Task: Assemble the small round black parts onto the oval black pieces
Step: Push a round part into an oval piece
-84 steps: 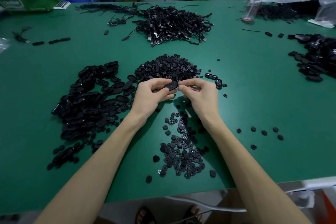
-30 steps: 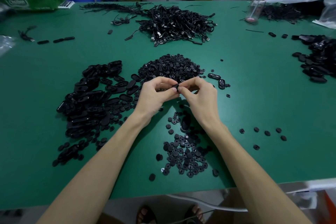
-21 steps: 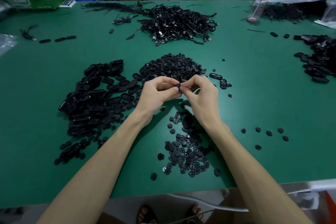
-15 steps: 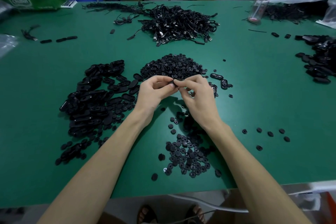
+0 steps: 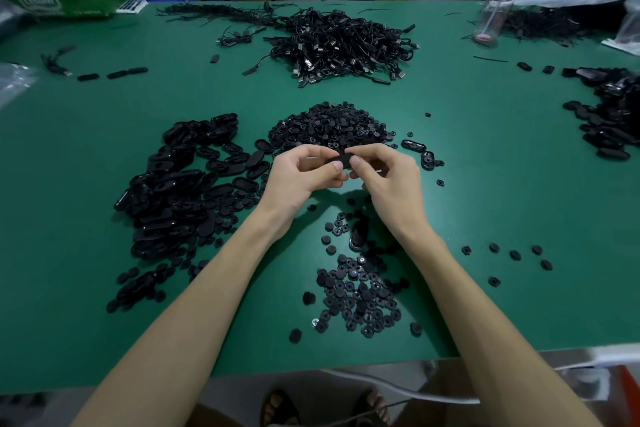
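Over the middle of the green table (image 5: 485,166), my left hand (image 5: 304,177) and my right hand (image 5: 388,173) meet and pinch one oval black piece (image 5: 343,160) between their fingertips. Any round part on it is hidden by my fingers. A heap of oval black pieces (image 5: 180,191) lies to the left. A mound of small round black parts (image 5: 329,125) sits just beyond my hands, and a second scatter of round parts (image 5: 356,295) lies between my forearms.
A tangle of black cables (image 5: 343,45) lies at the back centre. More black pieces (image 5: 609,121) are piled at the right edge, near a clear bottle (image 5: 495,10). Two oval pieces (image 5: 420,151) lie right of my hands; a few round parts (image 5: 512,255) dot the right side.
My hands have stayed joined at the same spot, turning the oval piece between the fingertips; it now shows more between my thumbs. Nothing else on the table has moved.
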{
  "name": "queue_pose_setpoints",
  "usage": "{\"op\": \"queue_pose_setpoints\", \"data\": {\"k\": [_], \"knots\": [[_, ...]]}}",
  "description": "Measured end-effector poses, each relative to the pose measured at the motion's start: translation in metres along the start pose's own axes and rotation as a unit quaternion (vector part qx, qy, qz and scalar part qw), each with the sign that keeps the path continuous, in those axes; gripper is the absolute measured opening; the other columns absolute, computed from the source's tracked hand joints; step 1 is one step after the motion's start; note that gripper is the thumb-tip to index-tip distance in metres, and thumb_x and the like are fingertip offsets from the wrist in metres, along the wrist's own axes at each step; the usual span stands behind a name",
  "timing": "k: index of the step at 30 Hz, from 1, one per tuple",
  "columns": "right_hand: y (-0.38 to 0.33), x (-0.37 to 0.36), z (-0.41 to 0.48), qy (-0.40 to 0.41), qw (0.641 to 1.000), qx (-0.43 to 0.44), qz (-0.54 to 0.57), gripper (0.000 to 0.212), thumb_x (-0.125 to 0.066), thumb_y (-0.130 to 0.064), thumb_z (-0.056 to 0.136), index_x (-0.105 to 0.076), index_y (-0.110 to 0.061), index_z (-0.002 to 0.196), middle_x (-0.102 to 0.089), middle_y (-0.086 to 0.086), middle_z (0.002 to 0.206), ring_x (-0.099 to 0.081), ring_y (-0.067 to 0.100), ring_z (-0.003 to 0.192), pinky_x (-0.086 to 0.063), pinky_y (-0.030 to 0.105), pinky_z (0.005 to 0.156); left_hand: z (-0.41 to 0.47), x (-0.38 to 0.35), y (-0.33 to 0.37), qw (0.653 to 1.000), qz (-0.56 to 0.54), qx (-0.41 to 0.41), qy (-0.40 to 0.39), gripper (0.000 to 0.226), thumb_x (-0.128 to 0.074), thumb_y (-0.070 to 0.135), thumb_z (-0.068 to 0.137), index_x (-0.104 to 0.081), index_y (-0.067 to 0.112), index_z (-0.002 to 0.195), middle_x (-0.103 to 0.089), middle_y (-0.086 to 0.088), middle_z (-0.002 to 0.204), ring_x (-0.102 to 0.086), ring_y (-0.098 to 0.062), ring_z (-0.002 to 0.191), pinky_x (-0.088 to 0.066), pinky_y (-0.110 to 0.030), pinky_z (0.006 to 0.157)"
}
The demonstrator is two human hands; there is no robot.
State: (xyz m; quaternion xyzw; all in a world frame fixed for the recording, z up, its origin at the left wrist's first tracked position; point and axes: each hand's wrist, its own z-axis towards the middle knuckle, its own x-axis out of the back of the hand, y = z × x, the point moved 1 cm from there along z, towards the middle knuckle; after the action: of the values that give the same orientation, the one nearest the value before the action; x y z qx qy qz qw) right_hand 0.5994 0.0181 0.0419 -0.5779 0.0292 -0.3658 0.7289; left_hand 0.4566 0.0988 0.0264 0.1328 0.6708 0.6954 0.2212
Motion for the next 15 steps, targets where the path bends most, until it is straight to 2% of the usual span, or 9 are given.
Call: {"op": "queue_pose_setpoints", "data": {"k": [4, 8, 15], "knots": [[0.0000, 0.0005, -0.0003, 0.001, 1.000, -0.002, 0.001, 0.013, -0.069, -0.015, 0.098, -0.077, -0.014, 0.108, -0.075, -0.005, 0.085, -0.070, 0.012, 0.082, -0.051, 0.022, 0.077, -0.0004, -0.0001, 0.0000, 1.000, 0.007, -0.008, -0.001, 0.019, -0.075, 0.001, 0.092, -0.069, -0.001, 0.109, -0.078, -0.020, 0.093, -0.077, -0.027, 0.085, -0.061, -0.031, 0.081], [0.0004, 0.0005, -0.0004, -0.001, 1.000, 0.003, -0.004, 0.014, -0.070, -0.015, 0.097, -0.078, -0.013, 0.108, -0.074, -0.004, 0.085, -0.068, 0.010, 0.080, -0.049, 0.019, 0.075, 0.0001, -0.0005, -0.0004, 1.000, 0.005, -0.007, -0.001, 0.015, -0.073, 0.002, 0.093, -0.069, -0.002, 0.108, -0.078, -0.020, 0.093, -0.077, -0.028, 0.084, -0.062, -0.031, 0.080], [0.0016, 0.0005, -0.0004, 0.000, 1.000, 0.002, -0.003, 0.012, -0.071, -0.016, 0.097, -0.078, -0.014, 0.106, -0.075, -0.003, 0.083, -0.069, 0.014, 0.079, -0.052, 0.023, 0.074, 0.0009, 0.0010, -0.0009, 1.000, 0.004, -0.008, -0.002, 0.015, -0.073, 0.003, 0.094, -0.070, -0.001, 0.108, -0.078, -0.018, 0.091, -0.076, -0.026, 0.082, -0.061, -0.030, 0.079]]}}
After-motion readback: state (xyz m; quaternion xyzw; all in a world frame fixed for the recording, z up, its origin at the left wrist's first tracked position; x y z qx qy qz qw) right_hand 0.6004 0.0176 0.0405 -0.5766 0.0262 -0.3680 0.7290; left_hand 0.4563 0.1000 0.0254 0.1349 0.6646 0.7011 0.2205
